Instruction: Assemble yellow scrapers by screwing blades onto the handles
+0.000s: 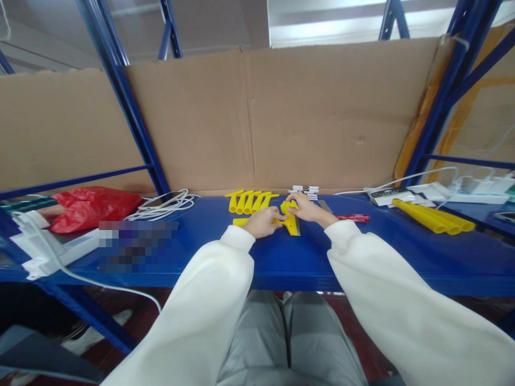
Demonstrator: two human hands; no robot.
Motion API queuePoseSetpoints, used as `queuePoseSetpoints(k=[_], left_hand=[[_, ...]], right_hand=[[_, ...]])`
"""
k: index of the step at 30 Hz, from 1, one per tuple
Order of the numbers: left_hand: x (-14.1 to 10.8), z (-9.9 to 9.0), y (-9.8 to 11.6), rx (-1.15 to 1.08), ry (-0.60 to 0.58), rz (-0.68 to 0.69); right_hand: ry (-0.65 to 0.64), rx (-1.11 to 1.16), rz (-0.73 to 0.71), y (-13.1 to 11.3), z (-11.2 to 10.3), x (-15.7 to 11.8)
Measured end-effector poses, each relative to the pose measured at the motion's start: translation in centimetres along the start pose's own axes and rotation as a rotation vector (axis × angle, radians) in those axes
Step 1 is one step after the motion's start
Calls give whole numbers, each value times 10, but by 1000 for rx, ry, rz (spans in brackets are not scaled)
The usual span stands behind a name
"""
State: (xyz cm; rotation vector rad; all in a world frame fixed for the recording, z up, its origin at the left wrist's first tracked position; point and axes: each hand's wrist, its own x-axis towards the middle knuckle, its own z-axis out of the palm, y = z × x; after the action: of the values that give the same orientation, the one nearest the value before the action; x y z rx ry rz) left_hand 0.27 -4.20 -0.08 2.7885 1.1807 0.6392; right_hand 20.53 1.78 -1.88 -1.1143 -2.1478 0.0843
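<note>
A yellow scraper (292,226) with a thin metal edge on its right side lies on the blue tabletop in front of me. My left hand (263,222) is closed round its handle, and the handle's yellow end sticks out left of my fist. The fingers of my right hand (304,208) are bent onto the scraper's head from the far right side. Behind my left hand, several yellow scraper pieces (249,202) lie in a row. A red screwdriver (354,217) lies right of my right hand, near a flat grey metal strip (324,205).
Small white-and-metal pieces (304,191) are stacked at the back. Yellow tubes (440,220) lie at right. A red plastic bag (96,208) with another person's hand, a white cable (177,205) and a power strip (78,249) occupy the left. Cardboard (281,118) stands behind.
</note>
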Motion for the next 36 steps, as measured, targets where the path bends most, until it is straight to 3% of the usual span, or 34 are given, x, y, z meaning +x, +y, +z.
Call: queuePoseSetpoints(k=[3,6,8,11,13,15,26,36], left_hand=[[1,1,-2,-4,33,-11],[2,3,-7,18,87,-39],[3,4,-9,40,122,-48],[3,3,-10,67,148,-47],[3,2,-9,83,142,-53],[2,2,-7,94,137,-68],[-1,4,7,268,56,-154],[0,2,16,359,85,-178]], right_hand=[[80,156,114,-1,1,2],[138,359,340,-14,-6,0],[51,543,500,-26,-13,-4],[-229,778,616,-41,-23,-11],[-339,856,617,-45,-27,-14],[-369,911,597,-47,-27,-15],[-383,921,607,-53,-15,-14],[-346,990,585,-56,-15,-13]])
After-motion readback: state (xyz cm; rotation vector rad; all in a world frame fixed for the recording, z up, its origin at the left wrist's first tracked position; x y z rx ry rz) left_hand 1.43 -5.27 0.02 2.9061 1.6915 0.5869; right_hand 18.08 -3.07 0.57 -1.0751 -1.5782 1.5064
